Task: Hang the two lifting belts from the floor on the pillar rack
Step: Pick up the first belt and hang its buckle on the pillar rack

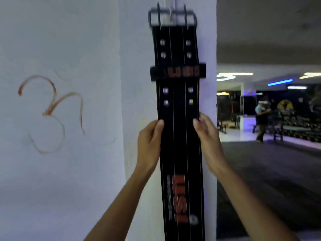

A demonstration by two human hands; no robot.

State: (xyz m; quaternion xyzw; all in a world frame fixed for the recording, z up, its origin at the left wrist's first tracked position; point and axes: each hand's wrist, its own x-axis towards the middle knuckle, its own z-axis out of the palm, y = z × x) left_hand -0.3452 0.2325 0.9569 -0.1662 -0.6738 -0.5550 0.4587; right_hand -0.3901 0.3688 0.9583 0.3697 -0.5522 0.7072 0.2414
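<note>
You are standing at the pillar (135, 119) with both forearms raised, and your left hand (150, 141) and right hand (208, 138) are flanking a black lifting belt (180, 136) at roughly equal reach. Both hands are curling around its edges with thumbs on the front face, clamping it lightly from either side. The belt is hanging flat against the pillar, its long axis running vertically, extending below your grip and well above it. At the top, its metal buckle (172, 16) is sitting at what appears to be a hook; motion blur is preventing confirmation that it is seated. No second belt is showing.
</note>
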